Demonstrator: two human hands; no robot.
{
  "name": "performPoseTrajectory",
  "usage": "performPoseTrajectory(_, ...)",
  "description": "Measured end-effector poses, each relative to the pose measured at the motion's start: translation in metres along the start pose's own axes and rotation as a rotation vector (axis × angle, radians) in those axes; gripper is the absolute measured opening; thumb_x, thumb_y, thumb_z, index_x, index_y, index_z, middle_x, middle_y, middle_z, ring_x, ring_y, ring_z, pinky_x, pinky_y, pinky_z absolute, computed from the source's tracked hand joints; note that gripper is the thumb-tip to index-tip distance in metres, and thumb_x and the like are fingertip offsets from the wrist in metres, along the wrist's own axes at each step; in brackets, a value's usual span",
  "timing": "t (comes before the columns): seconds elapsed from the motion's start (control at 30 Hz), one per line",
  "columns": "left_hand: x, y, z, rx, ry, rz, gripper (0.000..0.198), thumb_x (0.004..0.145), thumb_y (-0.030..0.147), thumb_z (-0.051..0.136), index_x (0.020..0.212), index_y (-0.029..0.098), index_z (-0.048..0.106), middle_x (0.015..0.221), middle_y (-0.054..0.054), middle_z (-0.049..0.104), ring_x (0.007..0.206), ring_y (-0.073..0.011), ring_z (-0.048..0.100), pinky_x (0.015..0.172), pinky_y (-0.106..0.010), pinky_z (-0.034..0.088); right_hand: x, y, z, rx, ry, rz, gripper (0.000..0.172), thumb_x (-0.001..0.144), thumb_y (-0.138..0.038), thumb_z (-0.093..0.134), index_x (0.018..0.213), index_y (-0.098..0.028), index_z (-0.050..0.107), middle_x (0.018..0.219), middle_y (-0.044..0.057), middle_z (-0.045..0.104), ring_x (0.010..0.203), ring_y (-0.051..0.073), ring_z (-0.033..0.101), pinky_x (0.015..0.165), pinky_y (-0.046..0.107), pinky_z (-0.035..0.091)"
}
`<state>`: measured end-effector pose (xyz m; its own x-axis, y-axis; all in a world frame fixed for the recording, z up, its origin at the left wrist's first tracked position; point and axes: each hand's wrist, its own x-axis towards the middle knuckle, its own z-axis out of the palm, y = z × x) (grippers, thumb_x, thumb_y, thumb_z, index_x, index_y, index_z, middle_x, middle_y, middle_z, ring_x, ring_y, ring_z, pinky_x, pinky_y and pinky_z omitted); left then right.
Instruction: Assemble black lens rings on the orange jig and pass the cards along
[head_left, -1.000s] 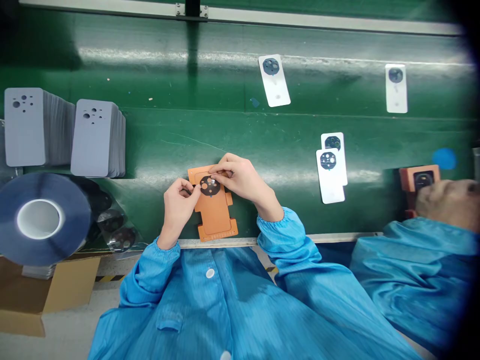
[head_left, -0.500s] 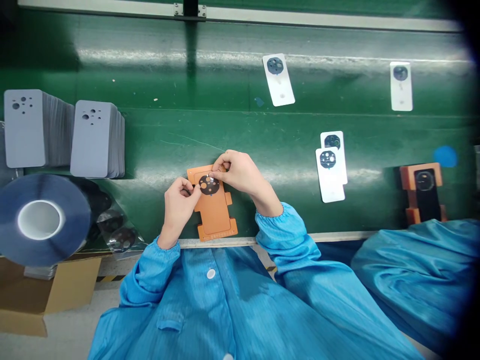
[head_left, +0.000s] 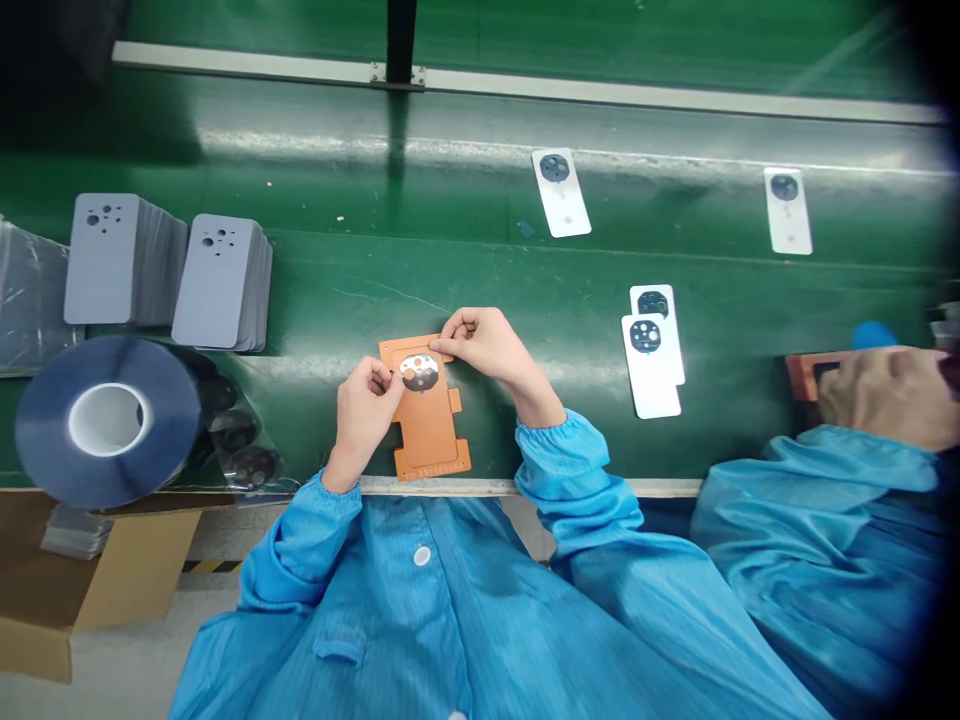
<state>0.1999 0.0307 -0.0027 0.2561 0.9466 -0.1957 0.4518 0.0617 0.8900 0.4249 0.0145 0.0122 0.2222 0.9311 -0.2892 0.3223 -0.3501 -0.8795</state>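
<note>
A dark, glossy round film with holes (head_left: 420,374) lies over the upper part of an orange fixture plate (head_left: 427,430). My left hand (head_left: 364,415) has thumb and forefinger pinched at the film's left edge. Close to the fixture's top right edge, my right hand (head_left: 487,348) is closed in a pinch, its fingertips just above the film's upper right side. Whether anything sits between those right fingertips is too small to tell.
Two stacks of grey panels (head_left: 217,285) stand at left, behind a large roll of bluish film (head_left: 176,420) and a clear strip with dark discs (head_left: 244,440). White panels with dark round films (head_left: 651,375) lie right. A co-worker's hand (head_left: 889,395) covers another orange fixture (head_left: 802,375).
My right fingertips have moved slightly up and right, off the film's upper edge. The film now catches more light. A co-worker's hand has come over the right fixture. The view has shifted.
</note>
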Motion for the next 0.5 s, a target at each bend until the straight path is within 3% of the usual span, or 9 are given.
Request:
performPoseTrajectory(0.2, -0.003, -0.004, -0.006, -0.176, 0.035, 0.004, 0.017, 0.085, 0.032, 0.071, 0.087, 0.021, 0.057, 0.075, 0.003, 0.063, 0.056, -0.0099, 0.058, 0.053, -0.021, 0.043, -0.025, 0.002, 0.004, 0.037, -0.011, -0.069, 0.026, 0.08, -0.041, 0.08, 0.079, -0.017, 0.07, 0.06, -0.005, 0.052, 0.056, 0.01, 0.042, 0.056, 0.028, 0.032)
performPoseTrajectory(0.33, -0.003, 0.003, -0.033, -0.132, 0.194, 0.083, 0.017, 0.088, 0.035, 0.069, 0.091, 0.021, 0.059, 0.075, 0.002, 0.063, 0.057, -0.0115, 0.06, 0.052, -0.022, 0.045, -0.031, 0.008, 0.006, 0.017, -0.008, -0.073, 0.018, 0.078, -0.035, 0.079, 0.08, -0.018, 0.072, 0.062, -0.004, 0.056, 0.058, 0.011, 0.046, 0.058, 0.028, 0.036)
performPoseTrajectory(0.43, 0.005, 0.013, -0.071, 0.169, 0.423, 0.276, 0.016, 0.091, 0.035, 0.067, 0.094, 0.02, 0.064, 0.089, -0.004, 0.069, 0.082, -0.0174, 0.069, 0.073, -0.029, 0.056, -0.029, 0.013, 0.008, 0.003, 0.01, -0.077, 0.016, 0.076, -0.033, 0.077, 0.079, -0.018, 0.073, 0.064, -0.002, 0.061, 0.06, 0.012, 0.051, 0.059, 0.028, 0.039)
performPoseTrajectory(0.5, 0.015, 0.018, -0.098, 0.442, 0.536, 0.396, 0.022, 0.092, 0.034, 0.066, 0.107, 0.018, 0.068, 0.113, -0.011, 0.071, 0.114, -0.0263, 0.068, 0.103, -0.042, 0.053, -0.028, 0.016, 0.01, 0.002, 0.015, -0.073, 0.015, 0.075, -0.032, 0.077, 0.078, -0.017, 0.073, 0.065, -0.001, 0.064, 0.06, 0.013, 0.055, 0.06, 0.028, 0.041)
